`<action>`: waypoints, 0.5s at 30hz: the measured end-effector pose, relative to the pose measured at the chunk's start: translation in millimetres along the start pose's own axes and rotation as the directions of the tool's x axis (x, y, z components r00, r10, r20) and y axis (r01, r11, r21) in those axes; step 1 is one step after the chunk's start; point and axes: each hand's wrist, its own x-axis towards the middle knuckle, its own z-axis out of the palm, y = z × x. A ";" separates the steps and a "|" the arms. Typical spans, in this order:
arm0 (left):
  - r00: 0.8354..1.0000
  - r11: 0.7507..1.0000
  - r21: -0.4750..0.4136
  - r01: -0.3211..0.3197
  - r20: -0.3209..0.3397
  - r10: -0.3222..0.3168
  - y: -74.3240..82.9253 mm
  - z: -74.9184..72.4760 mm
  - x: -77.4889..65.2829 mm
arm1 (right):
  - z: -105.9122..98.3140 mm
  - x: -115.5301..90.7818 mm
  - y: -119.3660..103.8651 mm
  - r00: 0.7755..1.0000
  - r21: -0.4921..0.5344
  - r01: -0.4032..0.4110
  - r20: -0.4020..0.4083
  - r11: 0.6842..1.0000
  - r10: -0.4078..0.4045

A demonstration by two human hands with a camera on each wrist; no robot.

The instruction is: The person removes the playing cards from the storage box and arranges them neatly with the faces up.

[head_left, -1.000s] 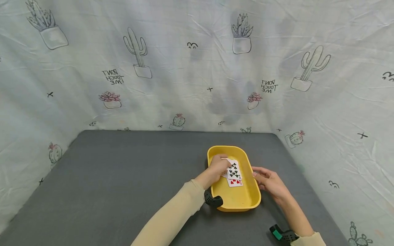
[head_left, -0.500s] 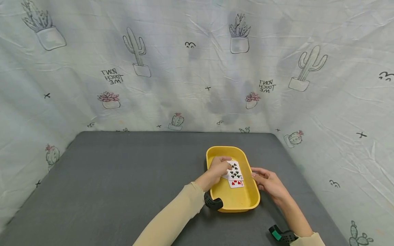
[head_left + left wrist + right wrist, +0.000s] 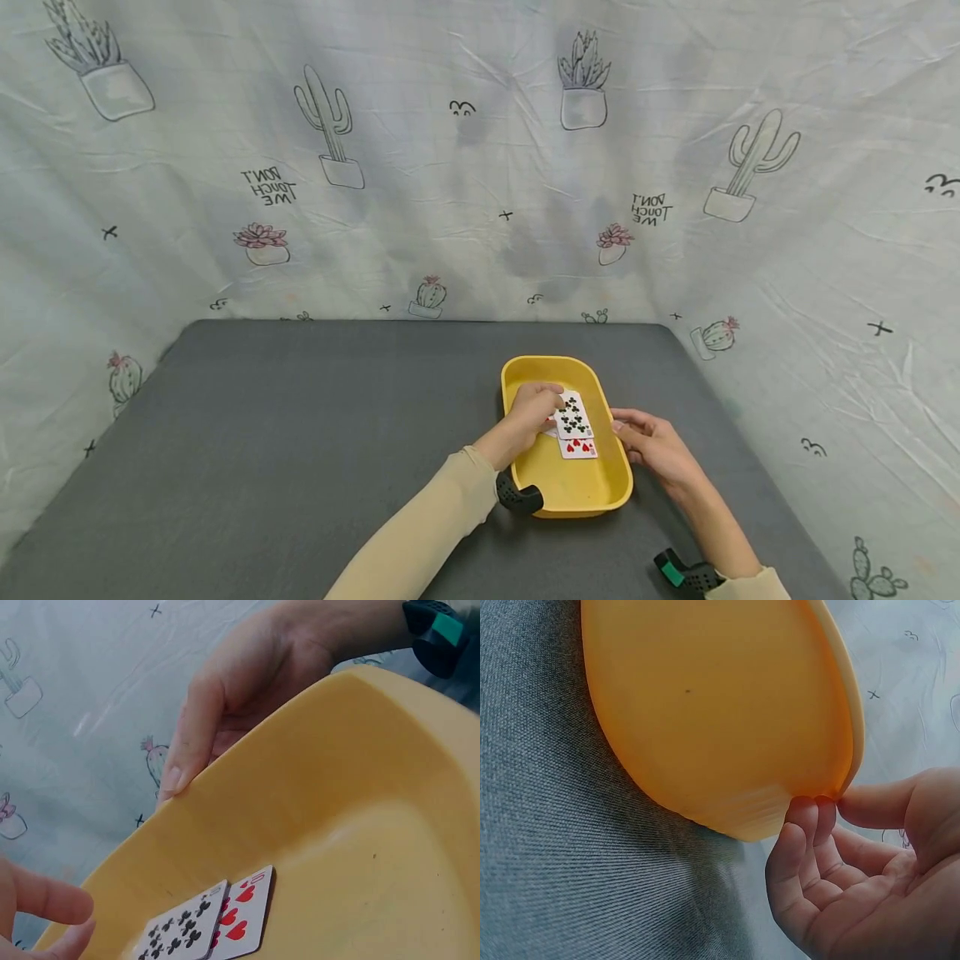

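Observation:
A yellow plastic tray (image 3: pixel 570 487) is on the right half of the grey table. In it lies a club-suit playing card (image 3: pixel 573 417) that partly covers a ten of hearts (image 3: pixel 579 448). My left hand (image 3: pixel 531 410) reaches over the tray's left rim, its thumb tip at the club card's upper edge. A bit of another card (image 3: pixel 551 432) shows white and red beside its fingers. Whether this hand pinches a card I cannot tell. At the tray's right side, my right hand (image 3: pixel 658 442) pinches the rim, with curled fingers (image 3: pixel 801 817) against the outer wall.
The dark grey table (image 3: pixel 300 450) extends far to the left of the tray. A pale cloth (image 3: pixel 420 167) printed with cacti hangs at the back and both sides. Each wrist wears a black band, such as the left wristband (image 3: pixel 519 493).
The club card and the heart card have slid slightly to the right within the tray, and more of the card beside my left fingers shows. My right hand stays at the rim.

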 end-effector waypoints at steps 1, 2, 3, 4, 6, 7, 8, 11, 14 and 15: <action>1.000 1.000 -0.013 0.007 0.004 -0.007 -0.6 -0.4 1.0 | 0.8 0.3 0.0 1.000 -0.001 -0.002 -0.006 1.000 0.002; 1.000 0.999 -0.031 0.014 0.006 -0.014 -1.0 -0.7 2.3 | 1.4 0.3 -0.2 1.000 -0.003 -0.003 -0.008 1.000 0.003; 1.000 0.999 -0.040 0.018 0.008 -0.018 -1.4 -1.1 3.2 | 2.1 0.3 -0.4 1.000 -0.002 -0.004 -0.013 1.000 0.004; 1.000 0.999 -0.048 0.022 0.010 -0.021 -1.5 -1.3 3.9 | 2.6 0.1 -0.9 1.000 -0.005 0.000 -0.010 1.000 0.000; 1.000 0.999 -0.048 0.019 0.007 -0.019 -0.8 -1.9 4.0 | 3.8 -0.6 -2.3 1.000 -0.002 0.005 -0.014 1.000 -0.005; 1.000 0.999 -0.038 0.016 0.004 -0.016 -0.1 -2.1 3.5 | 4.3 -1.0 -3.0 1.000 -0.001 0.008 -0.014 1.000 -0.008; 1.000 0.999 -0.032 0.013 -0.001 -0.013 0.7 -2.5 3.2 | 4.7 -1.3 -3.8 1.000 -0.002 0.013 -0.010 1.000 -0.013; 1.000 1.000 -0.020 0.003 -0.010 -0.003 2.6 -2.6 0.6 | 5.2 -2.2 -5.1 1.000 -0.002 0.024 -0.005 1.000 -0.024; 1.000 1.000 -0.015 0.000 0.002 0.000 2.6 -2.1 -0.3 | 4.9 -2.3 -4.8 0.999 -0.010 0.034 -0.001 0.999 -0.034; 1.000 1.000 -0.013 0.006 0.011 -0.006 2.3 -1.7 -0.6 | 5.0 -2.1 -4.2 0.999 -0.008 0.031 -0.006 0.999 -0.031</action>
